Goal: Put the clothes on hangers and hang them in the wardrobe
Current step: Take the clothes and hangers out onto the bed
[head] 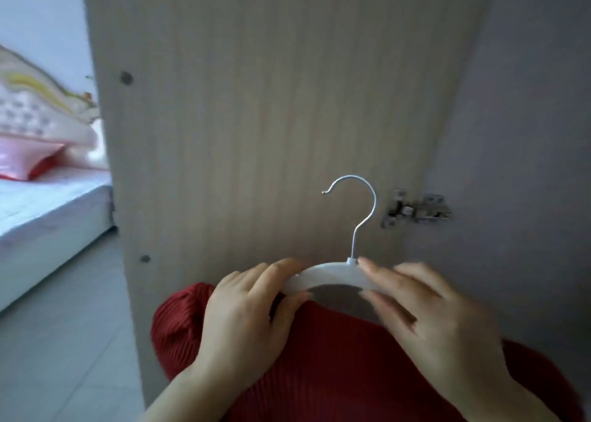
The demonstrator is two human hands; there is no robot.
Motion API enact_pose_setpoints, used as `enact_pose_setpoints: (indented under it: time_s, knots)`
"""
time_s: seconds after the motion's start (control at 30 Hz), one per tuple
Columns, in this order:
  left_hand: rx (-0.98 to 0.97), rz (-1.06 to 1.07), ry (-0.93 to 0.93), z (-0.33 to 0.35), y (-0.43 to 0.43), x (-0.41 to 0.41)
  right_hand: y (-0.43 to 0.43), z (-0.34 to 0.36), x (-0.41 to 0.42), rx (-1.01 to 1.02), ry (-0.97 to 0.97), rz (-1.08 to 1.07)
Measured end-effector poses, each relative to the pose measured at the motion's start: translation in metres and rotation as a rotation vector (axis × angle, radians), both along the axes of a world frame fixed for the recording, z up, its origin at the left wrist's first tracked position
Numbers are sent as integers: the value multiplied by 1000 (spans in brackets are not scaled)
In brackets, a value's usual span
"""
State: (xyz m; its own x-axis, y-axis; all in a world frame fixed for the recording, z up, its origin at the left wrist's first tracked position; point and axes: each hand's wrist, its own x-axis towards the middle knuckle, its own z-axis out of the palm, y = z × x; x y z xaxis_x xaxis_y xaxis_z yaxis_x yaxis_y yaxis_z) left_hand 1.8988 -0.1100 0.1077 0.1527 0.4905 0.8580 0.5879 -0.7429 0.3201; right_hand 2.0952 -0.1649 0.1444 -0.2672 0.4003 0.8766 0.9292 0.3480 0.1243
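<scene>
In front of the door, the soft, stretchy knit drapes a light, stiff, likely slick hanger; left hand curls round its left arm, right hand lays straight, blurred fingers on the right, so best grip the neck below the hook.

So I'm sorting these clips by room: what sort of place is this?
Most likely a bedroom, at an open wardrobe: a bed with a pink pillow stands at left, a hinged wooden door fills the middle, and a white hanger touches a red knit garment.
</scene>
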Motion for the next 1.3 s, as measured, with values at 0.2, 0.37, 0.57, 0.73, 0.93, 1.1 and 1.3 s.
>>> enact_pose_setpoints:
  time_s: [0.2,0.37,0.57,0.73,0.93,1.1,1.3]
  knots:
    - [51,307,28,1,-6,-116,47,-15,-105,-65,114,320]
    - [70,548,16,-2,-6,-216,79,-30,-198,-112,133,471]
    - [-76,773,-140,-29,-8,-363,107,-49,-362,-155,70,638]
    - [-129,950,-215,-51,-6,-492,130,-59,-503,-288,27,779]
    - [-198,1074,-247,-64,-11,-607,158,-76,-634,-407,-11,923]
    - [-251,1176,-259,-84,-1,-681,193,-96,-727,-487,-11,1065]
    - [-313,1280,-342,-114,32,-783,252,-127,-853,-587,-37,1222]
